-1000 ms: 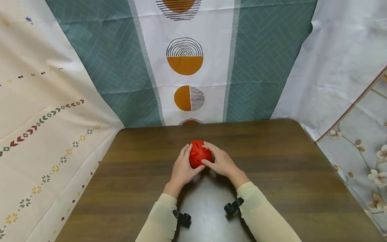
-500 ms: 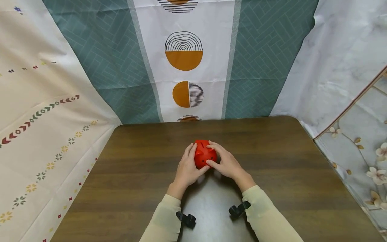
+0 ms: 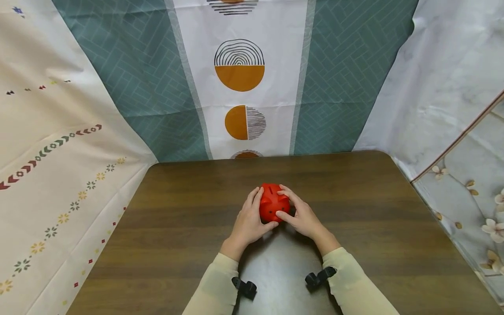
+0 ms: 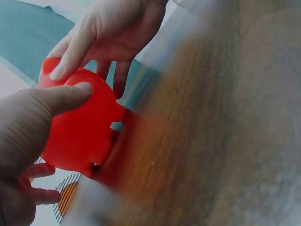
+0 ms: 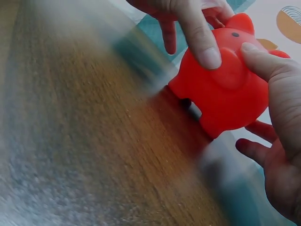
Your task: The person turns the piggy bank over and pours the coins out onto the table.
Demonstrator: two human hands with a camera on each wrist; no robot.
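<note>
A red piggy bank [image 3: 271, 197] stands near the middle of the table, its coin slot upward and its snout toward the person. My left hand [image 3: 248, 222] grips its left side, fingers running along the flank and the thumb in front. From the right, my right hand [image 3: 305, 220] holds it with fingers curved over the top and the thumb on the face. The left wrist view shows both thumbs on the front of the piggy bank [image 4: 80, 134]. Its short feet are at the tabletop in the right wrist view, where the snout [image 5: 230, 70] lies between the thumbs.
The brown wooden table [image 3: 189, 245] has rounded far corners. Behind it hangs a teal and white curtain [image 3: 334, 78] with orange circles. Patterned cloths hang along the left and right sides. A black wrist camera [image 3: 245, 288] sits on the left sleeve, another [image 3: 320, 278] on the right.
Both hands and the piggy bank between them have shifted to the right across the table. The grip looks the same. The head view has tilted down slightly.
</note>
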